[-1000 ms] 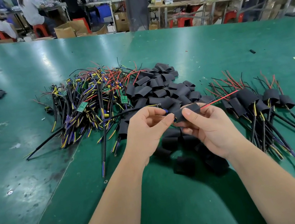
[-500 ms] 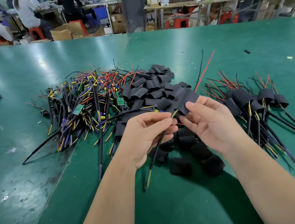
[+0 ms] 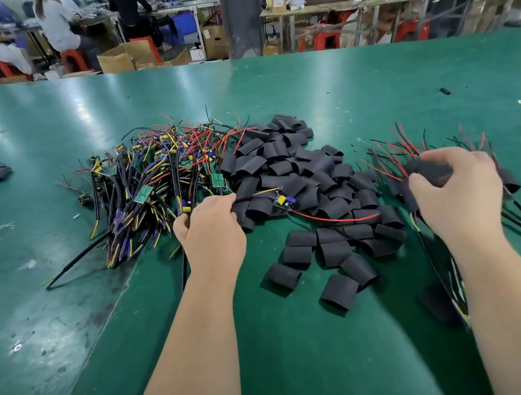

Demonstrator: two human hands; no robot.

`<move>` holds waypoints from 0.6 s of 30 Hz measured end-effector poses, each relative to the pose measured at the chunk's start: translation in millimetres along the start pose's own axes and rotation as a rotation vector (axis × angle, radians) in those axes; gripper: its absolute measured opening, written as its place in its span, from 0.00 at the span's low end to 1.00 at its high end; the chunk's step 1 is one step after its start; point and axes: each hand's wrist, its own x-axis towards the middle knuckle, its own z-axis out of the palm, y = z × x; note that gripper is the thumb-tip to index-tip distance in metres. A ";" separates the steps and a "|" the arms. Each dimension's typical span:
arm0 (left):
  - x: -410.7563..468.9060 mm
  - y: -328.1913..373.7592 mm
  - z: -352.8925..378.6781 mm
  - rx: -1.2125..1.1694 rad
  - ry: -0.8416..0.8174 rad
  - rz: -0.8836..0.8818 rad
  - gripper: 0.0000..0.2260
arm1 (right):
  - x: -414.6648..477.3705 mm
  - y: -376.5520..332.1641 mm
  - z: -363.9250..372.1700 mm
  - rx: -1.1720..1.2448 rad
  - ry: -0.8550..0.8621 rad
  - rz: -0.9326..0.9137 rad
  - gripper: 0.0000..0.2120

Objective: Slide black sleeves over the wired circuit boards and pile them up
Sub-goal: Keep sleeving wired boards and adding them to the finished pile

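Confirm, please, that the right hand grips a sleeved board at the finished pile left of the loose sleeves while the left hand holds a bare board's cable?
Not quite: the head view shows the finished pile right of the loose sleeves, not left. Otherwise yes: the right hand grips a sleeved board there, the left hand the cable of a bare board.

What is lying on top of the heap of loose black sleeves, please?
One unsleeved circuit board, its red wire trailing across the sleeves; the left hand grips its cable. Anything buried under the heap is hidden.
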 end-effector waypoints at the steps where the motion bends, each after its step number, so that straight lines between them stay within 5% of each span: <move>1: 0.0 1.0 -0.5 0.013 0.035 -0.014 0.14 | -2.8 -4.6 1.0 0.034 -0.033 -0.009 0.10; 11: -13.1 16.6 -21.5 -0.196 0.436 0.029 0.06 | -26.9 -27.5 13.2 0.116 -0.475 -0.111 0.06; 15: -20.9 20.4 -24.6 -0.431 0.400 0.117 0.08 | -38.8 -36.9 8.2 0.357 -1.047 0.000 0.05; 18: -23.5 22.9 -26.4 -0.556 0.290 0.255 0.10 | -51.5 -42.6 17.1 0.533 -1.180 0.091 0.27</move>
